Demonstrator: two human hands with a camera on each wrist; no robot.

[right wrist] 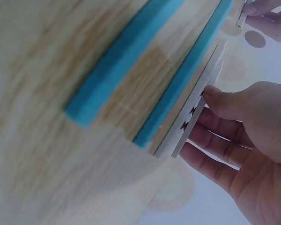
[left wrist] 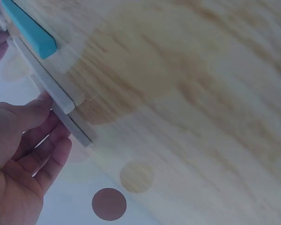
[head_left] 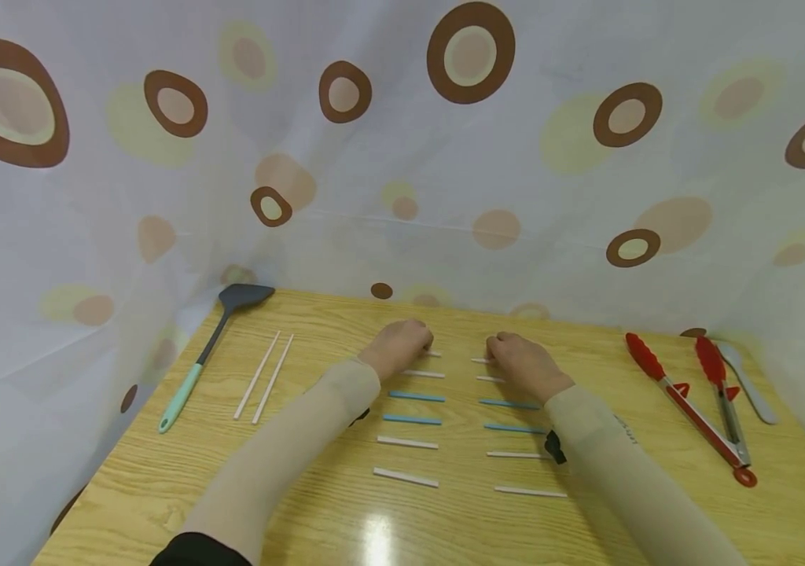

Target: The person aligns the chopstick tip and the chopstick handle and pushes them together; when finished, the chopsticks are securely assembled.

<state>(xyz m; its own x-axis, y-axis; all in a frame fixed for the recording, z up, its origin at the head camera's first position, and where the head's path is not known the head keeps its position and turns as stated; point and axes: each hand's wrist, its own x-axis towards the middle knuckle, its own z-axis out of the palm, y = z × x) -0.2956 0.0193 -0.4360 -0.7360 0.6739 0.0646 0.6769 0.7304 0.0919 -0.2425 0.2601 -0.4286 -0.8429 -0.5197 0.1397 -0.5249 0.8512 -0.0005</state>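
My left hand (head_left: 400, 346) is at the far end of the left column of short sticks. Thumb and fingers pinch a thin white stick (left wrist: 75, 129), the farthest there, beside another white stick (left wrist: 49, 86). Across from it, at the far end of the right column, my right hand (head_left: 524, 365) pinches a white stick (right wrist: 179, 146) between thumb and fingers. Small dark red marks show beside that thumb. Nearer me, each column continues with blue sticks, such as this left one (head_left: 417, 396) and this right one (head_left: 509, 404), then white sticks (head_left: 406, 477) closest to me.
Two longer white sticks (head_left: 273, 379) lie left, beside a dark spatula with a mint handle (head_left: 186, 389). On the right are red-tipped tongs (head_left: 692, 417), another pair of tongs (head_left: 728, 409) and a grey utensil (head_left: 752, 389). A dotted cloth (head_left: 388, 236) stands behind the wooden table (head_left: 332, 511).
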